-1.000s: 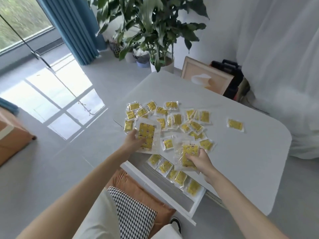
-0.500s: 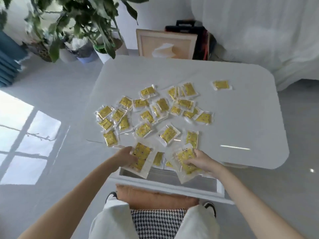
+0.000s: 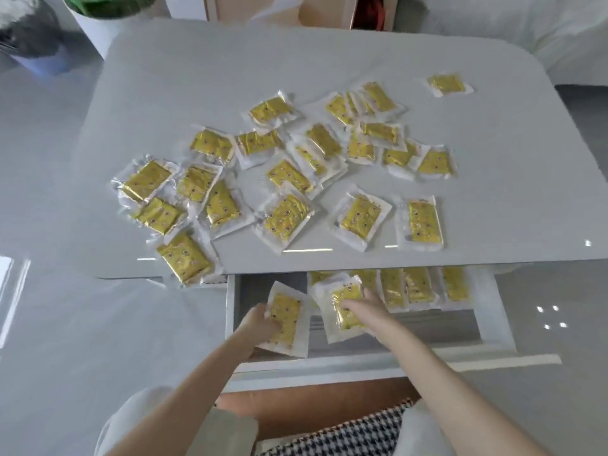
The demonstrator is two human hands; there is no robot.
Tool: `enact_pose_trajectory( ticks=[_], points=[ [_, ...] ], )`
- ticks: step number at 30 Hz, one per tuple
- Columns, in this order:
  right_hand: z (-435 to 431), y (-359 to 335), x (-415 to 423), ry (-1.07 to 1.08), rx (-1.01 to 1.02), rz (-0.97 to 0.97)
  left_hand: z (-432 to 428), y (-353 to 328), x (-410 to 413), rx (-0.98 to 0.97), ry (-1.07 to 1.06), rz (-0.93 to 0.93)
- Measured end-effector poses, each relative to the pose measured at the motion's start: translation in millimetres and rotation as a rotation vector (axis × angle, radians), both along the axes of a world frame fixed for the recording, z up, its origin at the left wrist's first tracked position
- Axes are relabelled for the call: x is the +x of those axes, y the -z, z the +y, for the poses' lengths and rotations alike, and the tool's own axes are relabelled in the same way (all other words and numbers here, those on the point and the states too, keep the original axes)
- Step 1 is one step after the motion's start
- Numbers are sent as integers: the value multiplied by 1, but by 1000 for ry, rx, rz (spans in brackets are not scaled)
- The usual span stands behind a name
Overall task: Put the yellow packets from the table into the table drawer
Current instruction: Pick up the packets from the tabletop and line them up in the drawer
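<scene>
Now, left hand [image 3: 259, 324] gripping packet [image 3: 290, 311], right hand [image 3: 366, 311] seemingly pinching 2nd packet [image 3: 339, 320], both lengthwise front-to-back

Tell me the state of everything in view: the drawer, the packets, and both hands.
Drawer, pulled open, with a row of packets at its back.
Left hand, holds one packet over the drawer.
Right hand, holds another packet over the drawer.
Table packets, scattered, many not yet moved.
Edge packet, overhangs the front edge of the table.

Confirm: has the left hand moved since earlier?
Yes: left hand, gripping a packet, came off the table edge, toward the person, into the drawer.
</scene>
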State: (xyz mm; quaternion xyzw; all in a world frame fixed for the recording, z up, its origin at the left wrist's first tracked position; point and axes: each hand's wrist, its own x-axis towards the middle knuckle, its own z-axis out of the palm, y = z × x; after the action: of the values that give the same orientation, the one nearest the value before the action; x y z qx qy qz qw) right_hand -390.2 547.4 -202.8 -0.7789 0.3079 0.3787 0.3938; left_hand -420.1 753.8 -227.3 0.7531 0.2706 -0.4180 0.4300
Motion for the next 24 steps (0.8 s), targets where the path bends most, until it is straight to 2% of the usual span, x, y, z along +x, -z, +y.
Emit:
enact_pose_trajectory(
  ticks=[4, 10, 18, 24],
  points=[
    [26, 67, 0, 111, -38, -111, 0, 68, 16, 18, -134, -104],
    [34, 119, 10, 76, -141, -254, -11, 131, 34, -54, -216, -195],
    [24, 141, 28, -114, -189, -302, -27, 149, 42, 97, -74, -449],
    [16, 143, 34, -158, -129, -291, -39, 155, 40, 165, -63, -454]
  ],
)
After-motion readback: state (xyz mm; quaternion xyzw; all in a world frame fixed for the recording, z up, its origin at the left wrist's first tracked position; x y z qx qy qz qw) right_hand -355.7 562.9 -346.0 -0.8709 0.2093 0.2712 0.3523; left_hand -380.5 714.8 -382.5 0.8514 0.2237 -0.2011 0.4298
